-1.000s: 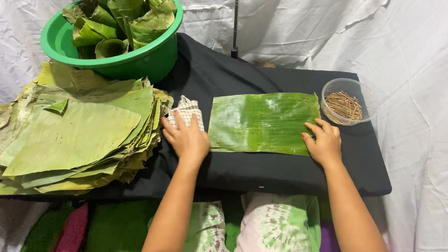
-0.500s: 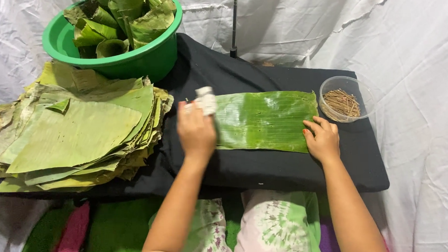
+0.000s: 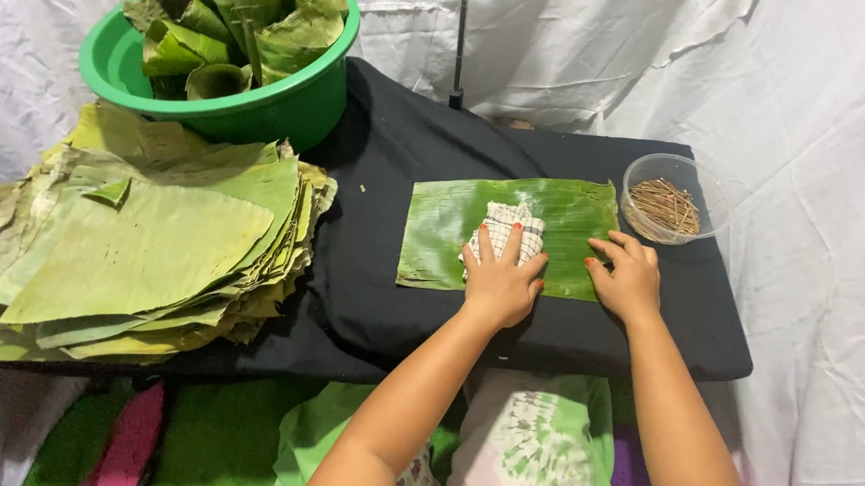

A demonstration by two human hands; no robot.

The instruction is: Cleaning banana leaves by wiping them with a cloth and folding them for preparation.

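The left hand (image 3: 499,287) presses a checked cloth (image 3: 505,233) flat onto the leaf (image 3: 451,233) at bench (image 3: 377,302) centre, wiping it; fingers spread, no closed grip. The right hand (image 3: 628,282) pins the leaf's five-o'clock edge, palm open. At nine o'clock, the leaf stack (image 3: 145,253) looks unwiped.

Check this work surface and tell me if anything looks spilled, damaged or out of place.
Nothing spilled. The stacked leaves have ragged, yellowing edges and sit unevenly. The single leaf lies flat under the checked cloth and both hands. The sticks stay inside their clear bowl.
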